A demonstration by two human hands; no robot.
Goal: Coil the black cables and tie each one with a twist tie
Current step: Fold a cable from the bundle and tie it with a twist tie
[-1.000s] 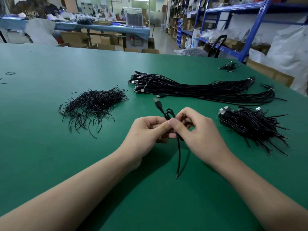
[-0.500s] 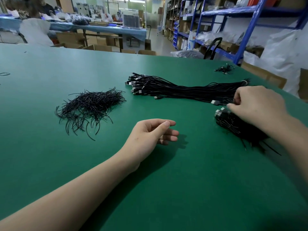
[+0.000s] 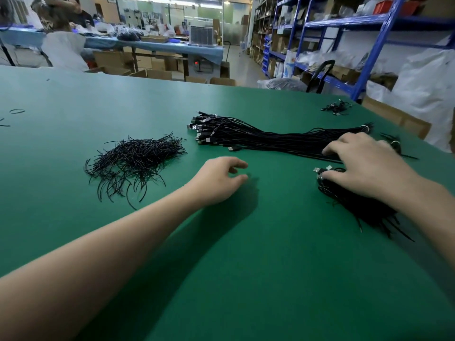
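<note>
Uncoiled cable bundle (image 3: 270,141) large: most work left. Coiled cables pile (image 3: 349,203) just nearside of bundle. Twist ties (image 3: 138,156) left of bundle. Right hand (image 3: 364,163) spread, fingertips on bundle, nothing clasped. Left hand (image 3: 221,178) slack, empty, near bundle.

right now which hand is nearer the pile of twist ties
Left. The left hand is to the right of the twist tie pile, not touching it, fingers loosely curled and holding nothing. The right hand is much farther right, at the long cable bundle.

No readable text (anywhere)
</note>
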